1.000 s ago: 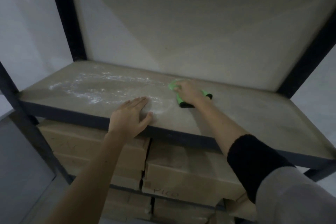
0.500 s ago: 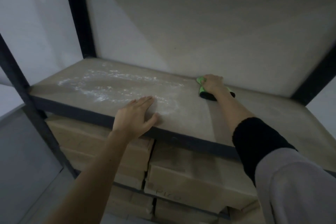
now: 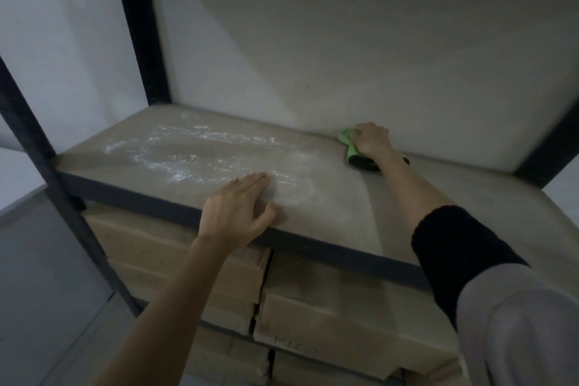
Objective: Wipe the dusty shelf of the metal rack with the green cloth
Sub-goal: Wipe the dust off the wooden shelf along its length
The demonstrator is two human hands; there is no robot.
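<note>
One scrap of handwriting, barely legible.
Cardboard box [image 3: 344,316] under the shelf, front face low down: faint handwritten marks [image 3: 296,343], look like "PICO", last letters unsure. Boxes to its left carry faint scribbles too, too dim to read. No printed labels, brands or numbers legible.

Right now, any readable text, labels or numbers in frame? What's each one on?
"PICO", roughly: faint handwriting on the front of a cardboard box under the shelf; the letters are blurred, so the reading is uncertain.
Nothing to read shows on the shelf, the rack post, the green cloth or the wall.
</note>
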